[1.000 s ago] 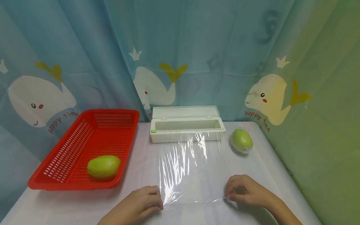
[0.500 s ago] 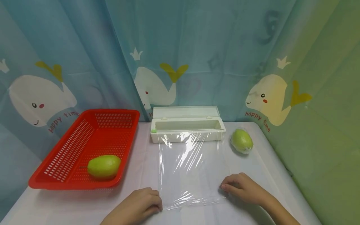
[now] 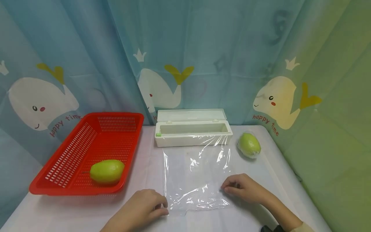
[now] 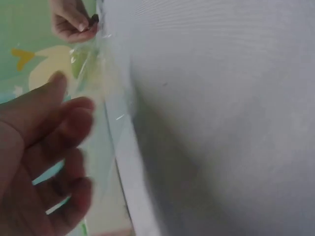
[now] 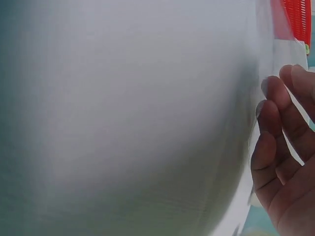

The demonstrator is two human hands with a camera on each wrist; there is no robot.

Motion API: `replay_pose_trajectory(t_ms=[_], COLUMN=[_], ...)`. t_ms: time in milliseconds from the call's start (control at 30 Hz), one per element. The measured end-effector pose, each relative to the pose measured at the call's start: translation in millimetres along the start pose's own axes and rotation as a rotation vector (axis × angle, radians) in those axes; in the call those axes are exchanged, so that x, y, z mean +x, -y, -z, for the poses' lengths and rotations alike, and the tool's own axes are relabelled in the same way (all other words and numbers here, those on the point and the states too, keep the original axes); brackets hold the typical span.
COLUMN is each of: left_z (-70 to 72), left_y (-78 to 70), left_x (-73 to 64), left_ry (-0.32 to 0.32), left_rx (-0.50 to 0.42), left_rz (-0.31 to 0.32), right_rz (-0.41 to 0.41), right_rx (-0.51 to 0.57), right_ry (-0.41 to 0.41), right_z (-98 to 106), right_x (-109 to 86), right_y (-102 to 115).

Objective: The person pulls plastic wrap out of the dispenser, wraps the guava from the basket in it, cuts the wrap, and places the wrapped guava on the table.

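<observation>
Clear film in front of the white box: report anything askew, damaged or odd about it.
The clear film looks slightly odd along its near edge: crinkled and uneven rather than straight. It reaches back to the white box; no clear tear shows.

The film (image 3: 197, 177) is clear, the basket (image 3: 116, 137) red, the curtain (image 3: 208, 48) whale-printed

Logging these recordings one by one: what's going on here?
A person is working with clear film reaching from the open white box toward them. The left grip, fingers relaxed, is beside the film's near left corner; the right grip is at its right side, whether pinching it is unclear. A film-wrapped green fruit sits right of the box; a second green fruit lies in the red basket.
</observation>
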State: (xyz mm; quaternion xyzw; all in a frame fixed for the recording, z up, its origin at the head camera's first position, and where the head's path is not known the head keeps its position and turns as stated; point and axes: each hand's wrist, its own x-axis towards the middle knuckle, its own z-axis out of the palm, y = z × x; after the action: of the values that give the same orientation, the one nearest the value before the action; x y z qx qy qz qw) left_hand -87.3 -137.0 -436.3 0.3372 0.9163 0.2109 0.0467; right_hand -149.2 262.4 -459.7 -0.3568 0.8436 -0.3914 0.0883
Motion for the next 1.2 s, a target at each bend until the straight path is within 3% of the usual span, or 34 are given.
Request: replay_pose_trajectory(t_ms=[133, 233, 333, 400, 500, 567, 633, 733, 867, 1000, 1100, 1200], left_z=[3.6, 5.9, 11.7, 15.8, 19.1, 19.5, 19.8, 20.2, 21.3, 21.0, 18.6, 17.9], left_y=[-1.9, -2.8, -0.8, 3.8, 15.4, 24.9, 34.2, 47.4, 59.6, 67.3, 71.2, 73.5], left_x=[5.8, 18.4, 37.8, 52.1, 74.2, 86.4, 97.1, 109.9, 122.5, 130.7, 134.9, 136.6], left_ry=[-0.234, -0.435, -0.569, -0.621, -0.664, -0.662, -0.653, -0.633, -0.622, -0.607, -0.588, -0.584], left_rx=[-0.116, -0.362, -0.666, -0.834, -0.991, -1.055, -1.094, -1.156, -1.221, -1.251, -1.216, -1.158], left_rz=[0.063, 0.136, 0.28, 0.42, 0.617, 0.717, 0.768, 0.768, 0.718, 0.648, 0.606, 0.609], right_rz=[-0.017, -0.054, -0.142, -0.234, -0.379, -0.459, -0.542, -0.646, -0.733, -0.708, -0.678, -0.66], right_rx=[-0.007, -0.015, 0.007, 0.058, 0.166, 0.254, 0.321, 0.427, 0.57, 0.687, 0.707, 0.686], right_ry=[-0.015, -0.093, -0.236, -0.348, -0.484, -0.523, -0.531, -0.529, -0.544, -0.562, -0.599, -0.646], right_z=[11.5, 26.7, 44.2, 55.4, 68.6, 73.9, 76.6, 76.8, 70.9, 61.7, 54.3, 48.4], right_x=[6.9, 16.9, 31.7, 42.9, 60.3, 72.0, 83.2, 97.7, 109.7, 115.9, 118.8, 121.4], right_y=[5.6, 7.7, 6.1, 4.5, 3.0, 2.2, 0.4, -4.5, -13.5, -19.6, -22.8, -24.5])
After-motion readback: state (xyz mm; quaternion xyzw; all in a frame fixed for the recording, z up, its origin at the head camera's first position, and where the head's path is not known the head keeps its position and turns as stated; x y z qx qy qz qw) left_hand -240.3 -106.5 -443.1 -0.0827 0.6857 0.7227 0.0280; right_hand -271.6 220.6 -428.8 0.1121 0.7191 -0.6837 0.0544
